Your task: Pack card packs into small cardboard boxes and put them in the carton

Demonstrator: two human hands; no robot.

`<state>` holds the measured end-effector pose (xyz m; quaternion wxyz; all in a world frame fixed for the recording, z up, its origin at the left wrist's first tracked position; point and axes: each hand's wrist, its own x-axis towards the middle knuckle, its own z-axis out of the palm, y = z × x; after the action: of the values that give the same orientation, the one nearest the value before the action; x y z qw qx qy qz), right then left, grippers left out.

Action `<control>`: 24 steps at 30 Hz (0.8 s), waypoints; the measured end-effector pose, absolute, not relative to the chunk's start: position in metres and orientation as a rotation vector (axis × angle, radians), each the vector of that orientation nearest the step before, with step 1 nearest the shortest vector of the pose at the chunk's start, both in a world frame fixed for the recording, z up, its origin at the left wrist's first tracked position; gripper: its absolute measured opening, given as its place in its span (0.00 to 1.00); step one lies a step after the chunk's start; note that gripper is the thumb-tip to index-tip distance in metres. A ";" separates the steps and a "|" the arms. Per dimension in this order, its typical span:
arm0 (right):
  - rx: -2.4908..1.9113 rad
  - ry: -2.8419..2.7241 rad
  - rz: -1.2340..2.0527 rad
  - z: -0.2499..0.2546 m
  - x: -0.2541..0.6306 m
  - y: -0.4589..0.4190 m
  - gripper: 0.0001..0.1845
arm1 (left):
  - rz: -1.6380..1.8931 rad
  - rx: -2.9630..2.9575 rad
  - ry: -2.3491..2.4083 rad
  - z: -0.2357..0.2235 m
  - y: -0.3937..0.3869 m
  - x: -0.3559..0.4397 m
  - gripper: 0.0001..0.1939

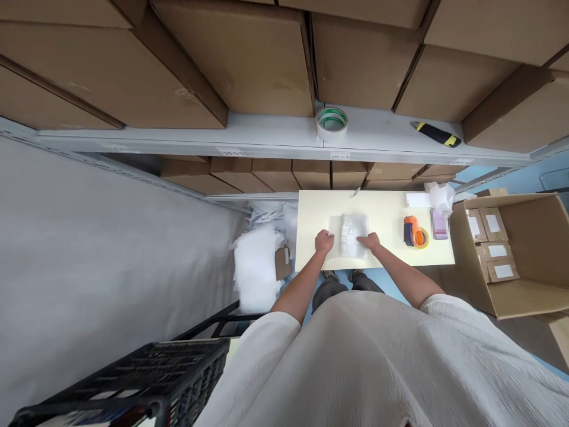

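Observation:
A bundle in translucent plastic wrapping (pixel 354 228) lies flat on the pale yellow table (pixel 311 207) in front of me. My left hand (pixel 324 241) is closed in a pinch at the left edge of the wrapping, which reaches out past the bundle as a see-through flap. From the right, my right hand (pixel 368 241) grips the bundle, its thumb lying over the top; the other fingers are mostly hidden. What the wrapping contains is too blurred to name.
On the table's right are an orange tape dispenser (pixel 413 231) and a purple stack (pixel 440 224). An open carton (pixel 528 296) holds small boxes. The shelf bears a tape roll (pixel 332 123), a utility knife (pixel 438 134) and cartons. White sheets (pixel 255 267) and a black crate (pixel 178 367) are left.

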<state>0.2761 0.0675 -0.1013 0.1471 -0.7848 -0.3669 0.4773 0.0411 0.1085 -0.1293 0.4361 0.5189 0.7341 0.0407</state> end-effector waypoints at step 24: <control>-2.184 -0.832 1.368 -0.130 0.172 0.190 0.18 | 0.411 1.119 2.062 -0.129 0.225 -0.070 0.03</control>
<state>0.1715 0.1899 -0.1299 0.2151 -0.7875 -0.3002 0.4934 -0.0700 0.2254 -0.1287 0.3709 0.4362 0.8040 0.1601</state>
